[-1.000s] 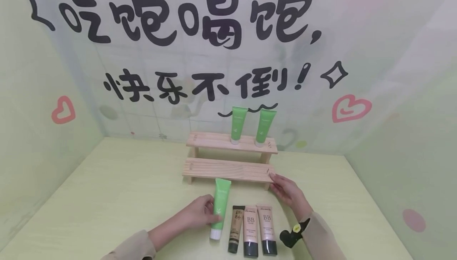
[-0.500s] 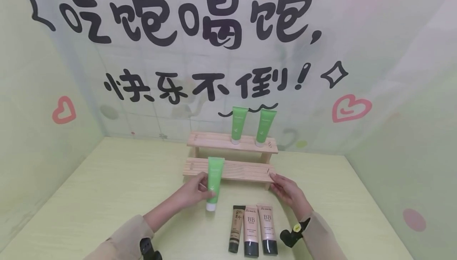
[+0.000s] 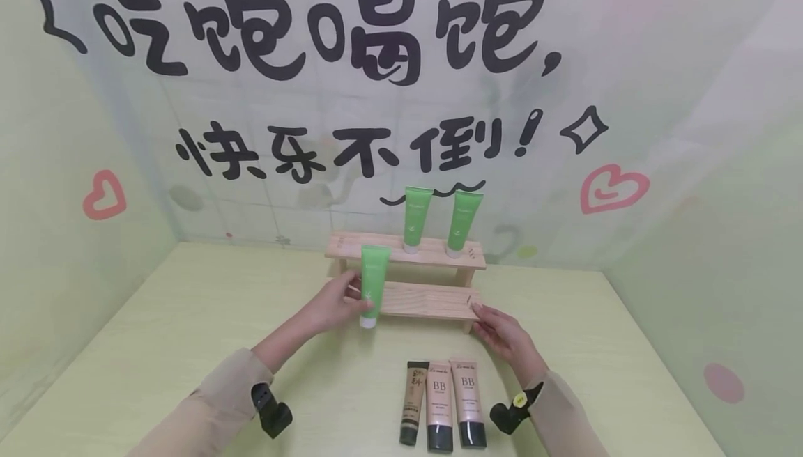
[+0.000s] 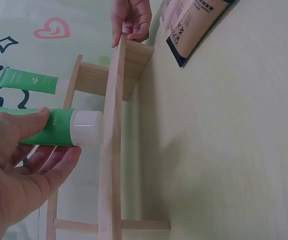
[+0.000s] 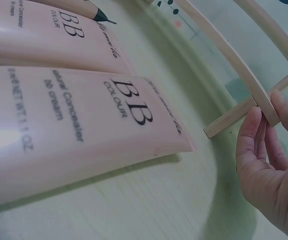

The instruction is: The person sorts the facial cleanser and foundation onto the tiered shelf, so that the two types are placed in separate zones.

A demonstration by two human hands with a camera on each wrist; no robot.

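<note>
My left hand [image 3: 332,304] pinches a green tube [image 3: 375,279] with a white cap, held upright, cap down, in front of the lower shelf's left part. In the left wrist view the white cap [image 4: 86,127] is close by the lower board's edge. My right hand [image 3: 507,337] grips the right end of the lower step of a two-tier wooden rack [image 3: 426,300], thumb on top and fingers beneath, as the right wrist view shows at the board's end [image 5: 269,112]. Two matching green tubes [image 3: 416,217] stand cap down on the upper step.
In front of the rack lie two pink BB cream tubes [image 3: 439,401] and a slimmer tan tube [image 3: 413,401] with dark ends, side by side on the pale yellow table [image 3: 157,345]. A printed backdrop [image 3: 301,102] rises behind the rack.
My left hand has carried the green tube up and forward from beside the tubes on the table to the lower step. My right hand keeps its grip on the rack.
</note>
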